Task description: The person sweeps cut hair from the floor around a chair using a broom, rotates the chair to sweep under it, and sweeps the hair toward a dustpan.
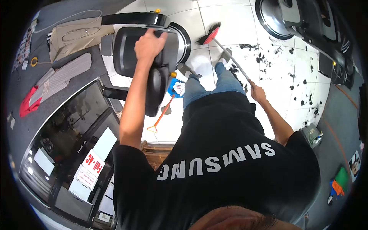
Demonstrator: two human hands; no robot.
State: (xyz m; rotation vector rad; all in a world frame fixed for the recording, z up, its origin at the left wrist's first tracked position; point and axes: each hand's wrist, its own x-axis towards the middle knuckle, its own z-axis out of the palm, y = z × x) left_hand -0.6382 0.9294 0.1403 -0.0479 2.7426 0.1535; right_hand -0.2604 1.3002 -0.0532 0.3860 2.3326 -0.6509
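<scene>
My left hand point(149, 45) is on the black salon chair point(130, 50), its fingers curled at a grey edge beside the armrest and its thumb apart from them. In my right hand point(258, 94) is the grey broom handle point(234, 61), with the fingers wrapped round its upper end. The handle slants up and left to the red and black broom head point(212, 35), which rests on the white tiles near my feet. Dark hair clippings point(264, 59) lie scattered on the floor to the right of the broom.
A blue dustpan point(171, 89) with an orange handle point(163, 113) lies between the chair and my legs. Another black chair point(293, 17) stands at the upper right. At the left are a glass door point(73, 142) and a counter with cloth point(63, 74). A grey container point(311, 135) sits at the right.
</scene>
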